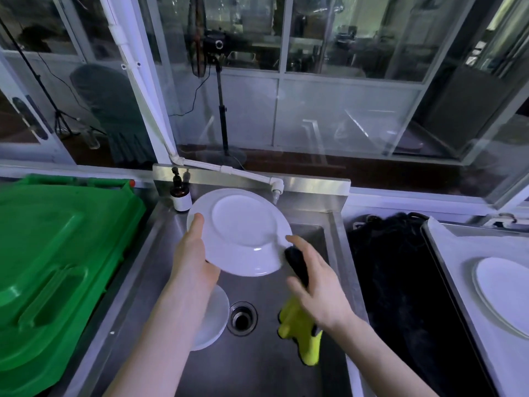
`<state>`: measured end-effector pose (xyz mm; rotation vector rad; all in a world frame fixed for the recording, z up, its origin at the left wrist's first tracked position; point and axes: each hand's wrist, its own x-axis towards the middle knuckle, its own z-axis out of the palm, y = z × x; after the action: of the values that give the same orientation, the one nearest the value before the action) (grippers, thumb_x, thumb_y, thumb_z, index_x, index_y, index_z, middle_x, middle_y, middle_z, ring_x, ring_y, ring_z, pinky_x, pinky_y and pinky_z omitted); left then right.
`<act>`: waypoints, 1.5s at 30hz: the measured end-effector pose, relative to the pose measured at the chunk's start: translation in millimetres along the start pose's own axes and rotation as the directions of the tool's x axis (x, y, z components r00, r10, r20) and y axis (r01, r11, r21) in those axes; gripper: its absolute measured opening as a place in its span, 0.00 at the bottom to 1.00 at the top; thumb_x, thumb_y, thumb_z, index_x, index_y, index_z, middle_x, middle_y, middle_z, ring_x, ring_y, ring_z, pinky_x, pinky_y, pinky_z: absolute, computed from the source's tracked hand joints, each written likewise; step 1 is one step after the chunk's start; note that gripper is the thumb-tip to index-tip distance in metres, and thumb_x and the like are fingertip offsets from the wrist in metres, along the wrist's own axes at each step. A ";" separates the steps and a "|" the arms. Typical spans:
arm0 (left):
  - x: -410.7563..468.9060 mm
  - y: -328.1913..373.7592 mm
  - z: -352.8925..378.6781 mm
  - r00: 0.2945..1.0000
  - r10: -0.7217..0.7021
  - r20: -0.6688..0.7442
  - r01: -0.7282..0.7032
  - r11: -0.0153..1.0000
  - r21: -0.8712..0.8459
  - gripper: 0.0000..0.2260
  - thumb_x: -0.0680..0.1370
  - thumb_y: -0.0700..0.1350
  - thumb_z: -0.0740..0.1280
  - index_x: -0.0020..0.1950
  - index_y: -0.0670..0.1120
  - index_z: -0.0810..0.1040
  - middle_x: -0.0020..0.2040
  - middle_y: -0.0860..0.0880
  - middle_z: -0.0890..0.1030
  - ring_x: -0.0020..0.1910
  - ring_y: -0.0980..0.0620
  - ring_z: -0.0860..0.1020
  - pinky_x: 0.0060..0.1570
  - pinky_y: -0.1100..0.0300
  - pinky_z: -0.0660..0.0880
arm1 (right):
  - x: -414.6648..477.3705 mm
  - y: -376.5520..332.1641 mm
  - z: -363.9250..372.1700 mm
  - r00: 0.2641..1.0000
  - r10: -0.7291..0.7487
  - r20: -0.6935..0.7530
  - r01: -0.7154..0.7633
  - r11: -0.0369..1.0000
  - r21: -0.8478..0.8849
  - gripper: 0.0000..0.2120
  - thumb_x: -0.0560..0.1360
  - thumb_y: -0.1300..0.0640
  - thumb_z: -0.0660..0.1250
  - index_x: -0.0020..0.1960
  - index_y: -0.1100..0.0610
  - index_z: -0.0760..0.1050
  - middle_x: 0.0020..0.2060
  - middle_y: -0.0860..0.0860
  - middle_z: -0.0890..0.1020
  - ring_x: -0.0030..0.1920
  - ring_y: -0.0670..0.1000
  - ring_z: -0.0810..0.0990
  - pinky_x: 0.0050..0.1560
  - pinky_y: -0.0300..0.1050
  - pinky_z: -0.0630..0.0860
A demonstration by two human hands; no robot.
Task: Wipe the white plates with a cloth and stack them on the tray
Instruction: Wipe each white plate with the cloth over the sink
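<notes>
While left hand (193, 255) grips glossy white plate (243, 233) underside-up, right hand (319, 286) clutches yellow-black cloth (299, 328) at rim.

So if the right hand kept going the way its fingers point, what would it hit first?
Most likely the plate held by the left hand: the right hand, gripping the cloth, points at its rim, though depth is unclear.

Glossy white plate (240, 233), brushed steel sink (257, 362) — soft yellow cloth (300, 330), shiny green plastic bin (57, 259).
</notes>
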<state>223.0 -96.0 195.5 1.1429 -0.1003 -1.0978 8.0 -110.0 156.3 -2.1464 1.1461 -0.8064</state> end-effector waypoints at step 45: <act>-98.9 -248.2 223.1 0.916 -0.195 0.352 -0.121 0.700 0.703 0.12 0.79 0.35 0.69 0.59 0.49 0.81 0.49 0.51 0.86 0.42 0.54 0.83 0.32 0.63 0.76 | -145.1 206.4 -291.8 0.730 0.630 -0.267 -0.522 0.765 0.377 0.07 0.77 0.49 0.67 0.45 0.52 0.76 0.36 0.54 0.82 0.36 0.55 0.81 0.36 0.42 0.74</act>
<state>-114.5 -170.5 154.3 1.5908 -0.9150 -1.3714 -376.5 -140.4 165.1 -1.2885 1.6767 -1.0247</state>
